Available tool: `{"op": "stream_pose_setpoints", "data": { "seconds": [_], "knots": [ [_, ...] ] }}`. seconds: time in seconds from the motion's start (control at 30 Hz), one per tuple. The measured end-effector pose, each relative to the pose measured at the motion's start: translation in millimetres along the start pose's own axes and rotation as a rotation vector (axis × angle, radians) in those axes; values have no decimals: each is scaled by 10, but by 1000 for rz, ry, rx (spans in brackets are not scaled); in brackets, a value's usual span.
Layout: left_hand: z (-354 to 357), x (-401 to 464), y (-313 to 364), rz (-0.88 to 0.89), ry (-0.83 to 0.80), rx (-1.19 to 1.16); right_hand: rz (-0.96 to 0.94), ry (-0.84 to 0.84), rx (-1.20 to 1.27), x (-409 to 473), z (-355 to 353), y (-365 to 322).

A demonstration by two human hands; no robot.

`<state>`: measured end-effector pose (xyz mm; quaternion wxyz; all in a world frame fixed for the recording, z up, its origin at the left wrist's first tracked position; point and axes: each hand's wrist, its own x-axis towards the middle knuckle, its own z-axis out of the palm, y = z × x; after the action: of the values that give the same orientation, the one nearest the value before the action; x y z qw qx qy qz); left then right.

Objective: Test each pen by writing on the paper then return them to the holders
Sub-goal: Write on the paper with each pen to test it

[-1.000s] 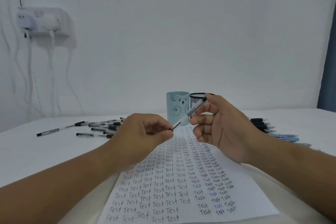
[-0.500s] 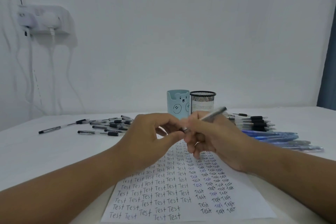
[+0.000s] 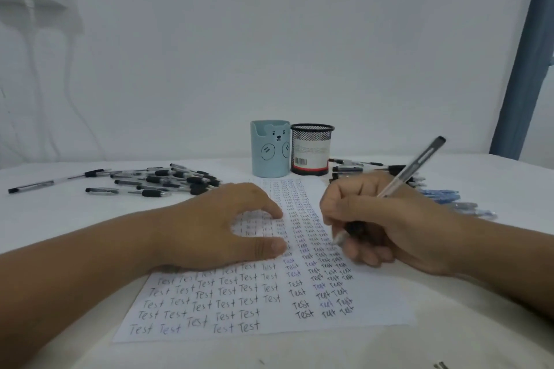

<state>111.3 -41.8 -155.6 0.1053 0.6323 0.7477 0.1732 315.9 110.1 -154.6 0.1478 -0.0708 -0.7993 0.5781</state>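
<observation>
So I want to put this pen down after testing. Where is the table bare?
Bare table lies left of the paper, in front of the black pens. Another patch lies right of the paper, in front of the blue pens. It is crowded on both sides of the holders.

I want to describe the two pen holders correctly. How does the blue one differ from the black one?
The blue holder has solid walls with a bear face drawn on; the black holder is wire mesh with a white barcode label. The blue holder's rim has a notch; the black holder's rim is an even ring. Both stand upright, side by side, beyond the paper.
</observation>
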Motion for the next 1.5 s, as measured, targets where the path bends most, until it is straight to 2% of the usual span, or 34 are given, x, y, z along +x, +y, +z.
{"op": "stream_pose_setpoints", "data": {
  "seconds": [0.1,0.2,0.37,0.6,1.5],
  "knots": [
    [6,10,-19,8,8,12,-54,-36,-39,-49,37,-27],
    [10,26,-29,7,9,-2,-115,17,-174,-83,56,-6],
    [14,37,-53,6,12,11,-88,86,-345,-85,63,11],
    [1,46,-51,12,24,27,-81,84,-417,-82,87,-19],
    [-3,45,-71,20,22,22,-85,13,-368,-83,67,-8]
  ]
}}
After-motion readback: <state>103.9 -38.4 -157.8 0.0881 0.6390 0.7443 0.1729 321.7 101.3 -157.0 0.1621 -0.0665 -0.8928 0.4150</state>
